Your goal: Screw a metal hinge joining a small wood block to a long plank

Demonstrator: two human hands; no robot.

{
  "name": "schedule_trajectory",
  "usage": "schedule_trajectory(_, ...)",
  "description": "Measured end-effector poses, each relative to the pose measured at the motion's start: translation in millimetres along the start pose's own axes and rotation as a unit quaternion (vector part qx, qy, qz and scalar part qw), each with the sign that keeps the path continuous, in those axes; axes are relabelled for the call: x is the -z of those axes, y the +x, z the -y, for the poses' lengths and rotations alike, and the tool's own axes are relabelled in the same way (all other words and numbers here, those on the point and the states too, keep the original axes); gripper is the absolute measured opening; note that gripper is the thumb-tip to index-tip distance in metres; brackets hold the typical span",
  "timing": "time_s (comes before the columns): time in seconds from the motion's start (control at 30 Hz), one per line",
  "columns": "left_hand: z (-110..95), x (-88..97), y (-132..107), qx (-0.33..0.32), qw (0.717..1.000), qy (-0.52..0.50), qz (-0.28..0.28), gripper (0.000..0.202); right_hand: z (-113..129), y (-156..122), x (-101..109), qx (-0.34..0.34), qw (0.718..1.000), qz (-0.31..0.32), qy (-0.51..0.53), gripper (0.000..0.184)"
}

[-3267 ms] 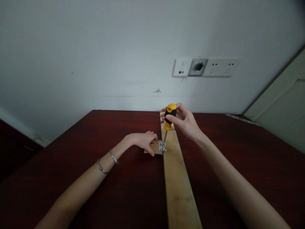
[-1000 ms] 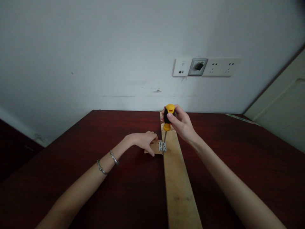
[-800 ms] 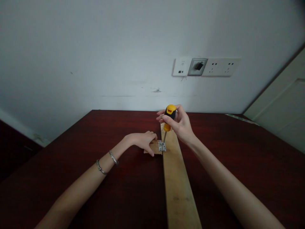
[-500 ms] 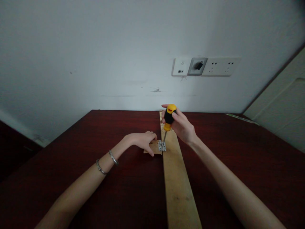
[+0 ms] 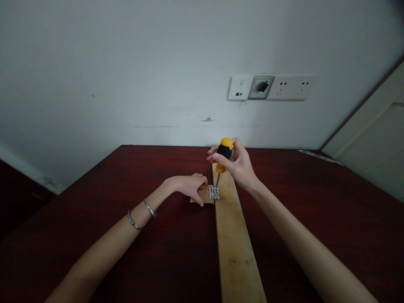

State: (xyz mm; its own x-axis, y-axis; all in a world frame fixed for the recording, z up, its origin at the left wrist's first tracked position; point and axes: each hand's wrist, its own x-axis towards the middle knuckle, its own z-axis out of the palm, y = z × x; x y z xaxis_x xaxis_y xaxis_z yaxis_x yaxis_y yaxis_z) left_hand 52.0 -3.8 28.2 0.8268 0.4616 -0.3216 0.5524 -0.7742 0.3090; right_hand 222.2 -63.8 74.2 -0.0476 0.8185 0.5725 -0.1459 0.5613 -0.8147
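Note:
My right hand grips a yellow-and-black screwdriver by its handle, thumb on the near side. The shaft points down, and its tip meets the metal hinge. This silvery hinge lies open across the seam between a long pale wooden plank and a short wooden board. My left hand holds the short board, thumb at its near edge and fingers at the far side, partly covering it. The screw under the tip is too small to make out.
The dark red-brown tabletop runs up to a white wall. Wall sockets and a switch plate are mounted above. A thin pale strip lies at the back right, near a white panel.
My right hand has turned about the screwdriver handle; the thumb now lies across its near side and the fingers have shifted. The tip stays on the hinge. My left hand has not moved.

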Motion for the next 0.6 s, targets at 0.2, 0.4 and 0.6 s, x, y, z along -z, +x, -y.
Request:
schedule_trajectory(0.2,-2.1,1.9,-1.0,-0.007,1.0,0.002,0.001,0.07,-2.9,-1.8,3.2,-0.025,0.998,0.043,0.045,0.032)
schedule_trajectory(0.4,-4.2,2.8,-1.3,0.003,1.0,0.016,0.004,0.072,-3.8,-0.1,11.6,-0.047,0.989,0.096,0.105,0.028)
schedule_trajectory(0.6,-3.9,2.3,-0.7,-0.008,1.0,0.015,0.003,0.068,-1.3,2.4,16.5,-0.026,0.996,0.076,0.03,0.023)
